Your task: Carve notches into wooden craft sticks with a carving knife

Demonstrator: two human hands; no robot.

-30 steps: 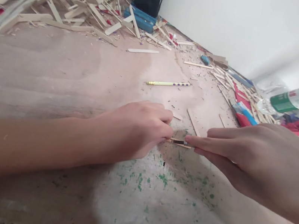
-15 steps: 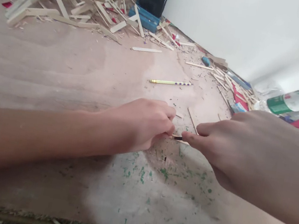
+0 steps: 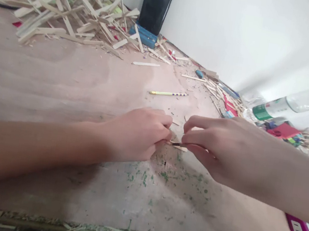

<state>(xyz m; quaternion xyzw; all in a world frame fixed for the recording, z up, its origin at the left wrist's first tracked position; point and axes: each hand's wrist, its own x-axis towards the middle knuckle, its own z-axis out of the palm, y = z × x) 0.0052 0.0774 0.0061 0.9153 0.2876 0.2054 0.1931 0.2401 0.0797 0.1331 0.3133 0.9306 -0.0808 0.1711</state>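
Note:
My left hand (image 3: 147, 134) is closed, its fingers pressed down on the tabletop over one end of a thin wooden craft stick (image 3: 182, 149). The stick's free end sticks out to the right, toward my other hand. A small dark blade-like piece (image 3: 176, 144) lies along the stick between both hands. My right hand (image 3: 216, 147) pinches the right end of this dark piece, thumb below and bent fingers above. Its exact kind is unclear, since the fingers cover the rest.
A heap of craft sticks (image 3: 80, 10) lies at the back left, beside a black upright object (image 3: 157, 4) on a blue base. A pencil (image 3: 168, 94) lies beyond my hands. At right are a plastic bottle (image 3: 291, 104), scraps and a magenta object (image 3: 302, 228).
My right hand has shifted its grip; the extended index finger is now bent and the fingers are raised. The camera view has turned slightly right. My left hand still presses the stick.

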